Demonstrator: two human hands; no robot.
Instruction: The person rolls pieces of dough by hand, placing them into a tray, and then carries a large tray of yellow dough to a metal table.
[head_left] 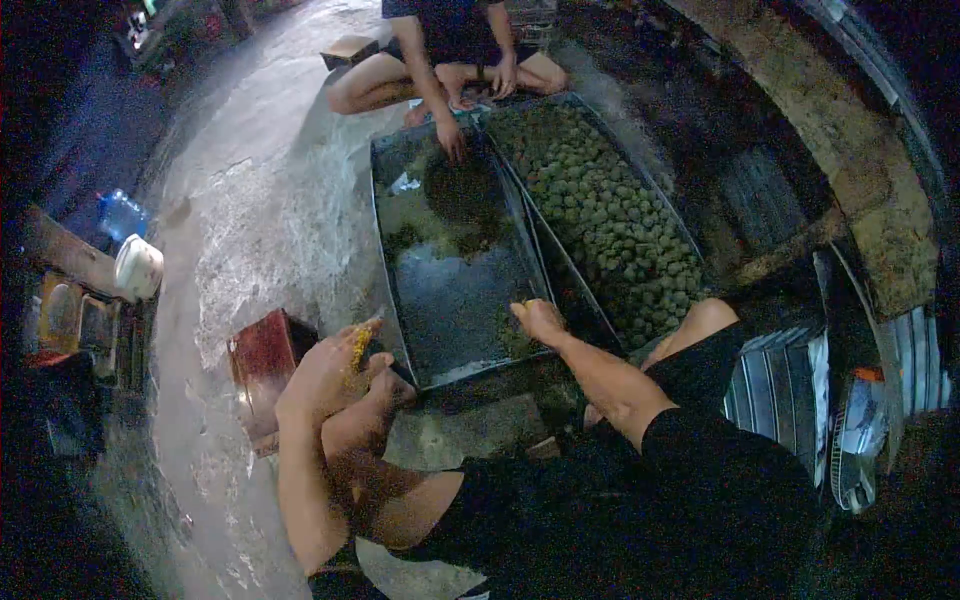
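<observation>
My left hand is raised beside the near left corner of a shallow metal tray, its fingers curled round a yellow, grainy piece of a kind I cannot make out. Over the near right part of that tray is my right hand, fingers pinched together; what they hold, if anything, is too dark to tell. Greenish crumbs lie in the tray below it. Farther up the tray spreads a dark loose mass. A second tray alongside is filled with many small greenish balls.
Across the trays another person sits cross-legged, one hand reaching into the left tray. A reddish box stands left of my leg. A white tub and a blue-tinted water bottle are at far left; stacked metal trays stand right.
</observation>
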